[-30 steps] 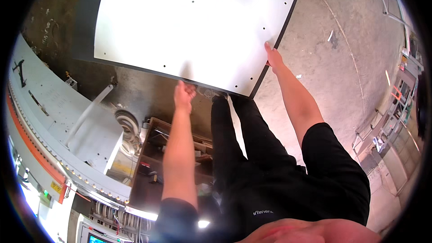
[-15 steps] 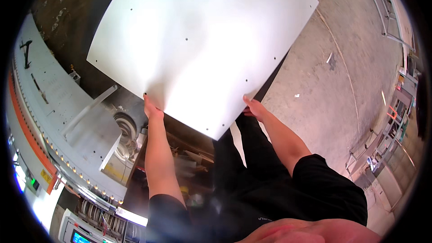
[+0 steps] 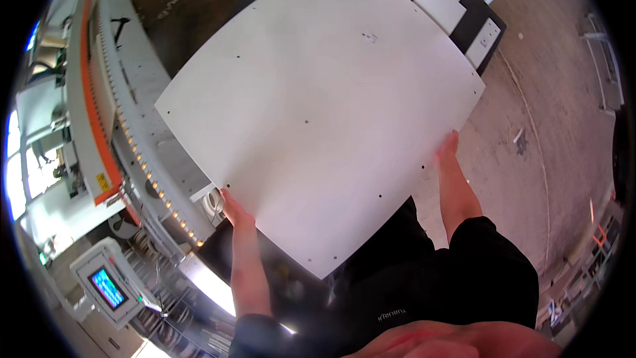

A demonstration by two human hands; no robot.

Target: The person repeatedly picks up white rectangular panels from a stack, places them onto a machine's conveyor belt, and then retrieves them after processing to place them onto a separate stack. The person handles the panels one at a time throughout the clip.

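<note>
A large white panel (image 3: 318, 93) with several small dark holes fills the middle of the view, one corner pointing toward my body. My left hand (image 3: 236, 211) grips its lower left edge, thumb near a hole and the other fingers out of sight underneath. On the right edge, my right hand (image 3: 448, 146) holds the panel, its fingers partly hidden by it. A small printed label (image 3: 369, 38) lies on the far part of the panel's face.
Smaller white panels (image 3: 440, 3) lie on a dark surface (image 3: 472, 34) beyond the far edge. At left runs a long machine with an orange strip (image 3: 99, 152) and a row of rollers (image 3: 142, 166). A control box with a lit screen (image 3: 107, 288) stands lower left. Concrete floor (image 3: 510, 179) is at right.
The panel sits lower in view and is turned slightly. My right hand has moved farther along its right edge, away from my body. More of the machine and the smaller panels show.
</note>
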